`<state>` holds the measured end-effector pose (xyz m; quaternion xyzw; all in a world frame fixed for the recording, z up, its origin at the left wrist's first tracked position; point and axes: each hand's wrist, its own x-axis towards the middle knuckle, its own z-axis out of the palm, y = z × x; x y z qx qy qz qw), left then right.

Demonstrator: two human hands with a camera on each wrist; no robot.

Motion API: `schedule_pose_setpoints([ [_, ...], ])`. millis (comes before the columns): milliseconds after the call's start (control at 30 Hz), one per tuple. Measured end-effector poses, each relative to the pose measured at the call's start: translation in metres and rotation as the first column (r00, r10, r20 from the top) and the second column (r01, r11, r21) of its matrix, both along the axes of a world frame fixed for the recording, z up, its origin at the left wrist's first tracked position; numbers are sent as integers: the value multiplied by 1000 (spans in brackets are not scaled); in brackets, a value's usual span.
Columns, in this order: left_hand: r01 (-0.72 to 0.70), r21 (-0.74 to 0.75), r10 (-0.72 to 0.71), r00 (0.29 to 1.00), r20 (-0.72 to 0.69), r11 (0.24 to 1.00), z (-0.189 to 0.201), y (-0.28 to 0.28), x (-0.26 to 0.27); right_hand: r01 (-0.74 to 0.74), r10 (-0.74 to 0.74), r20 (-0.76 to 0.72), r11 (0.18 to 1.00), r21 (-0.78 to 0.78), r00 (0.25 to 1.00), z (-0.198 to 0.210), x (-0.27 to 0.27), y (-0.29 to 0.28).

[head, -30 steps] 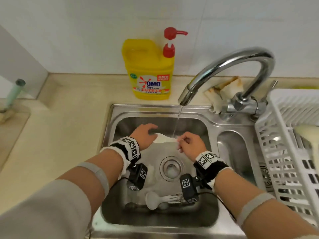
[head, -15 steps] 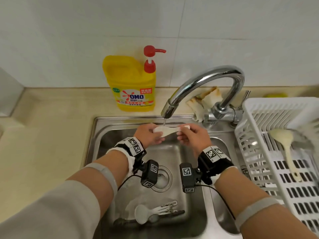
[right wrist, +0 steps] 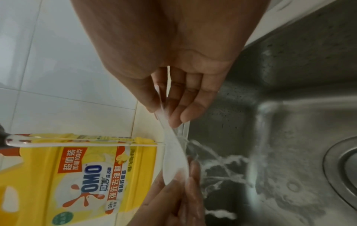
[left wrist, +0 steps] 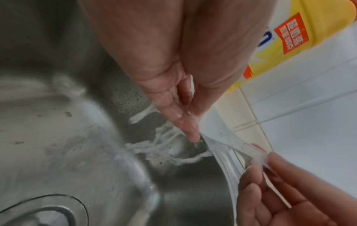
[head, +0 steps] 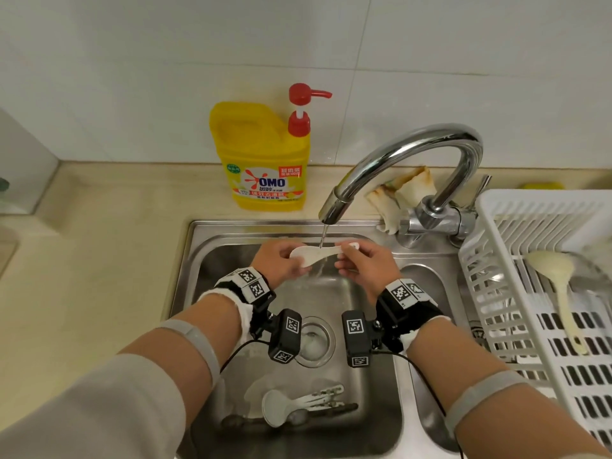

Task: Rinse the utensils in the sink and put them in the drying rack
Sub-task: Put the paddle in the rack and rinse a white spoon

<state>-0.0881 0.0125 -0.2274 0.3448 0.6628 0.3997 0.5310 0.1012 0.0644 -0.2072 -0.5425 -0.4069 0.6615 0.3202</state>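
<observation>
A white plastic rice paddle (head: 314,254) is held level under the thin water stream from the faucet (head: 394,167). My left hand (head: 281,260) pinches its broad blade end, and my right hand (head: 361,263) pinches the handle end. The paddle (right wrist: 174,154) runs from the right fingers (right wrist: 185,105) down to the left hand in the right wrist view. Water runs off the paddle (left wrist: 218,134) past the left fingers (left wrist: 185,122). Several more utensils (head: 298,405), a white spoon and forks, lie at the near end of the sink (head: 212,260).
A white drying rack (head: 530,293) stands to the right, with a cream ladle (head: 559,293) lying in it. A yellow detergent bottle (head: 265,160) with a red pump stands behind the sink. A crumpled rag (head: 404,193) lies behind the faucet. The drain (head: 314,341) is below my wrists.
Both hands raised the paddle from low in the basin up to just below the spout, and water now lands on it. The head view shifted.
</observation>
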Motion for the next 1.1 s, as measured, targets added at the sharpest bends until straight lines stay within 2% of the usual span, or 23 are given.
schedule_pose_setpoints([
  [67,-49,0,49,998,36,999,0,-3,-6,-22,21,-13,999,-28,1000,-3,-6,1],
  [300,-180,-44,179,984,-8,983,-9,-9,-34,-105,105,40,994,-6,994,-13,-27,1],
  [567,-302,-61,307,943,129,951,-9,-17,-41,-173,176,59,984,-39,983,-11,-42,0],
  [700,-257,-46,261,952,159,965,-6,-19,-39,-153,153,-2,987,-46,988,-10,-44,-2],
  [933,-157,-31,160,972,170,987,4,-15,-22,-130,130,-14,989,-76,991,1,-36,4],
  [1033,-122,-32,125,986,115,992,3,-10,-13,-114,105,-89,988,-107,990,7,-32,4],
  [1100,-110,-38,113,991,78,993,1,-6,-8,-86,84,-54,995,-49,995,6,-29,7],
])
